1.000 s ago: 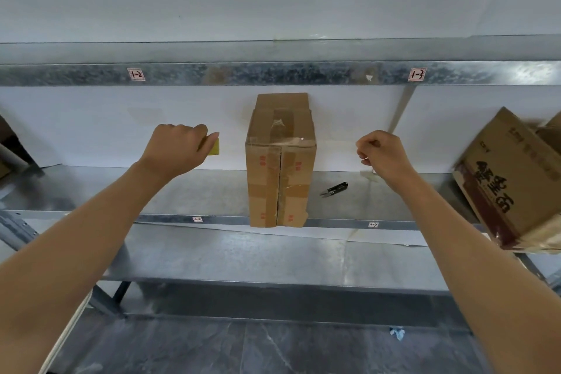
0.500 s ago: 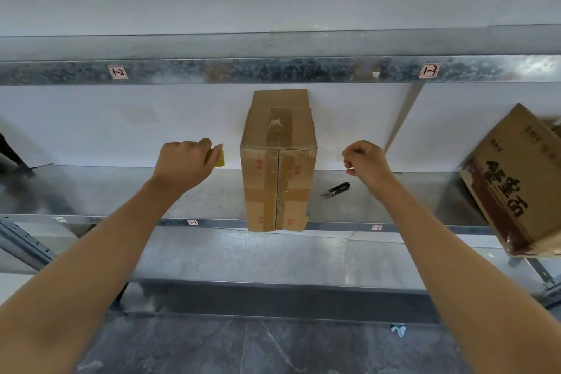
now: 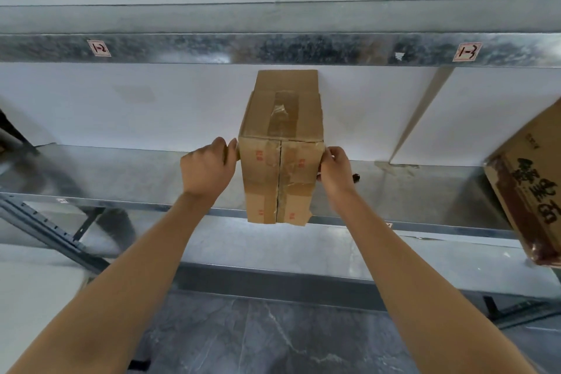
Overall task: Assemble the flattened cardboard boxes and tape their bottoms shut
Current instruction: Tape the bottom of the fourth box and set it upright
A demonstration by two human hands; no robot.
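A small cardboard box [image 3: 280, 161] stands on the metal shelf [image 3: 121, 173], its seamed, taped face toward me and its front overhanging the shelf edge. My left hand [image 3: 209, 167] is at the box's upper left corner, fingers curled round a tape roll that is almost hidden; a shiny bit of clear tape shows at my thumb. At the upper right edge of the box, my right hand [image 3: 334, 170] pinches what looks like the tape's free end against the cardboard.
Small black snips [image 3: 355, 176] lie on the shelf just behind my right hand. A large printed carton [image 3: 531, 191] leans at the far right. The upper shelf beam [image 3: 273, 48] runs overhead. Below are a lower shelf and a dark tiled floor.
Both hands have closed in from the sides and now touch the box's upper corners. The view has moved closer to the shelf.
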